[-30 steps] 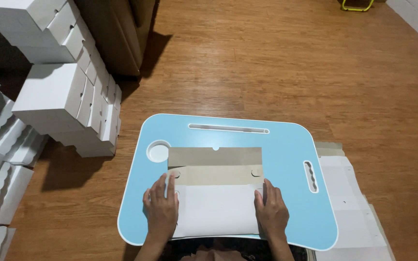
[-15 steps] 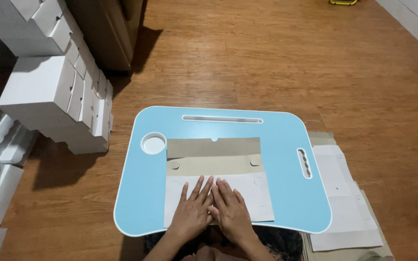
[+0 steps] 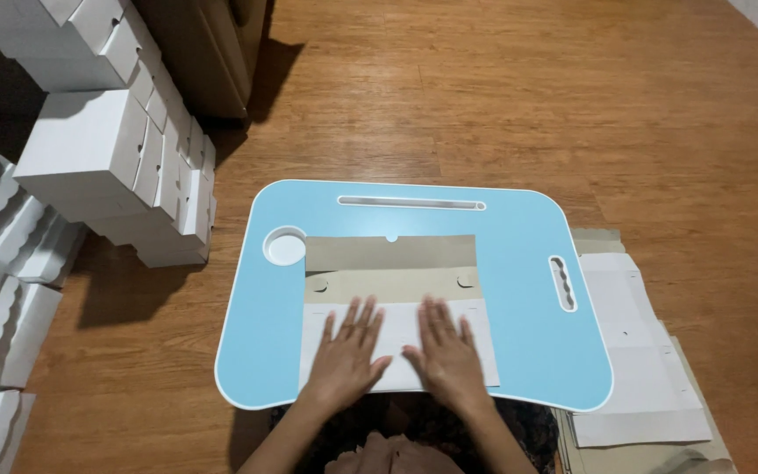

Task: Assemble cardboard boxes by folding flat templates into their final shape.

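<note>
The flat cardboard box blank [image 3: 394,309] lay on the light blue lap tray [image 3: 519,290], toward its near edge and a little left of centre, its brown far flap reaching up near the long slot [image 3: 411,203] at the tray's far edge. Its white near panel was folded over toward the person. Both hands pressed flat on that white panel with fingers spread wide, gripping nothing: the left hand [image 3: 348,351] and the right hand [image 3: 445,351] sat side by side, nearly touching. The blank looked thin, light and fairly stiff, apt to crease along its scored folds and to slide on the smooth tray; its side edges seemed the best places to take hold. 1 round cup recess [image 3: 284,245] sat just beside the blank's far left corner. Finished white boxes [image 3: 107,158] were stacked on the floor to the left, and more flat blanks [image 3: 638,351] lay on the right.
</note>
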